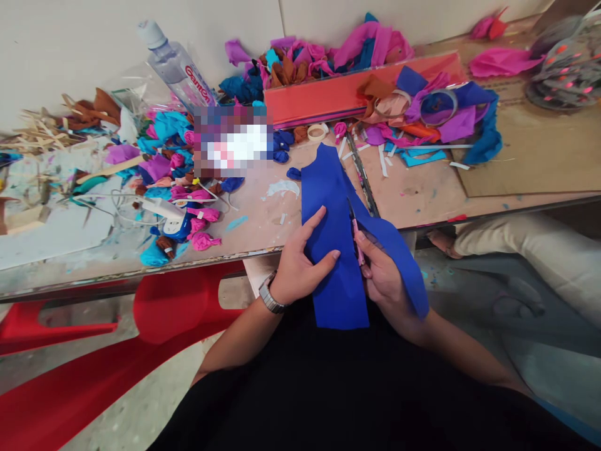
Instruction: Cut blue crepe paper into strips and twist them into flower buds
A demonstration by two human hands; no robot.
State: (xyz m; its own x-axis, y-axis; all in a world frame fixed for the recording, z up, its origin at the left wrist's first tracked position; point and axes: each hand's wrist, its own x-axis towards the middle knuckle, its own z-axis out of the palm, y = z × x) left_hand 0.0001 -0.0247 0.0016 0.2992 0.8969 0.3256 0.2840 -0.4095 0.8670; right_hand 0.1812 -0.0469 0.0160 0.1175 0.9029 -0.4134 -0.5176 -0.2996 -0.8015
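A pale wall (84,44) with a narrow vertical seam backs the room, and below it a speckled grey floor (136,401) shows. Against the wall runs the desk (417,194), its pinkish tops worn and paint-spotted, with a dark-edged joint between two sections. A glossy red chair (176,304) stands below its front edge on the left; on the right, a person's leg in light trousers (521,235) extends near the desk. A brown cardboard sheet (526,166) lies at the desk's right end.

The blue sheet (335,282) is held in front of the black shirt, its far end over the desk and its near end beyond the front edge. It is deep royal blue, matte and long, with a straight near edge and an uneven far tip; whether paper or cloth, I cannot tell. A strip parts from its right side and curls over the right hand (382,275).

A clear bottle (183,75) tilts at the back among crumpled coloured pieces. The left hand (300,263) steadies the sheet, thumb and forefinger laid on top, its other fingers hidden. The right fingers grasp small pink-handled scissors (359,241), blades at the cut. White scraps (384,163) are scattered beyond.
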